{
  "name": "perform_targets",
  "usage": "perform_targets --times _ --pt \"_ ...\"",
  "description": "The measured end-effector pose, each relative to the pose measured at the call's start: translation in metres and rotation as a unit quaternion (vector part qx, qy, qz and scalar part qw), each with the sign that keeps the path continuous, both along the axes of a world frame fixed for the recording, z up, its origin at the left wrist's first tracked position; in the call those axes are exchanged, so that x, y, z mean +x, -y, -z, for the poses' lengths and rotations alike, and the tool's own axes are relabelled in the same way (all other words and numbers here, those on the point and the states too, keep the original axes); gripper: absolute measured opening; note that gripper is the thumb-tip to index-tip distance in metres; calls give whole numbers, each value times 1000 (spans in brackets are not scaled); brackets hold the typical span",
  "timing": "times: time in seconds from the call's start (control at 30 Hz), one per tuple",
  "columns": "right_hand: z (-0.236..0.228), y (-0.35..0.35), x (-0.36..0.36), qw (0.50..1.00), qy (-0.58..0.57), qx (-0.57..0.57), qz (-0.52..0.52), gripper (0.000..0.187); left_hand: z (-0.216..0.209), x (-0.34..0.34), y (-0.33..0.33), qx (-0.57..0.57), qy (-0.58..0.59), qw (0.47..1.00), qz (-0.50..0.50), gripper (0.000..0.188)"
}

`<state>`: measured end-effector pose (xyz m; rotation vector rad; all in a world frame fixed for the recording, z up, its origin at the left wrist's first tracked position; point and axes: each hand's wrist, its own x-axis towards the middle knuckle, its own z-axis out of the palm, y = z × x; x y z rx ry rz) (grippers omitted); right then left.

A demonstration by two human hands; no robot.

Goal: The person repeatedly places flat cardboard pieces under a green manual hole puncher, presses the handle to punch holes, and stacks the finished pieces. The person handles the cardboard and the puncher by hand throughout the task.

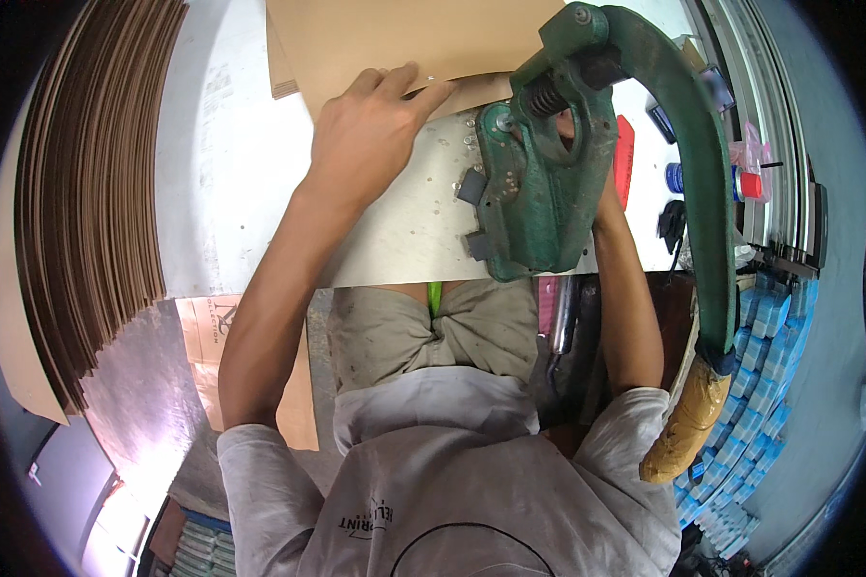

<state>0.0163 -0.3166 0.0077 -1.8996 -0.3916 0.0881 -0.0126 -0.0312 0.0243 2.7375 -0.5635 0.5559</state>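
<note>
My left hand [370, 125] is at the near edge of a brown cardboard sheet [394, 43], its fingers and thumb gripping that edge just left of a green hand press [548, 183]. The sheet's right part runs up to the press. My right forearm [630, 288] reaches up behind the press on its right side. Only a bit of my right hand [565, 123] shows through the opening in the press frame, so its fingers are hidden. The press's long curved lever [707, 173] stands raised and bends toward me, ending in a yellow-wrapped grip [688, 423].
A tall stack of brown cardboard sheets [87, 192] stands on the left of the white table [231, 192]. Right of the press lie a red object [624, 159], a blue can [674, 177] and a black item [672, 223]. Bundled blue pieces [755, 385] are piled at lower right.
</note>
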Motion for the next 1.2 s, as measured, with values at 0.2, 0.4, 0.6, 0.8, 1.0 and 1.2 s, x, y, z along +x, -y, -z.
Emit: perform_targets --times 0.2,0.4,0.6,0.8,1.0,1.2 --pt "17 1 0 1000 -13 8 3 41 -3 9 12 -27 -49 998 -7 44" --pt "2 -5 -3 997 15 -70 -11 48 4 7 11 -45 -12 999 -6 35" --pt "1 -3 -4 989 85 -117 -25 56 6 6 14 -43 -19 999 -14 33" --pt "1 0 -1 988 85 -128 -35 50 12 7 13 -58 -7 998 -16 41" --pt "35 15 6 997 -18 -69 15 54 7 7 19 -42 -10 999 -22 39" --pt "21 15 10 994 -37 -96 -21 56 11 7 19 -41 -9 999 -27 34"
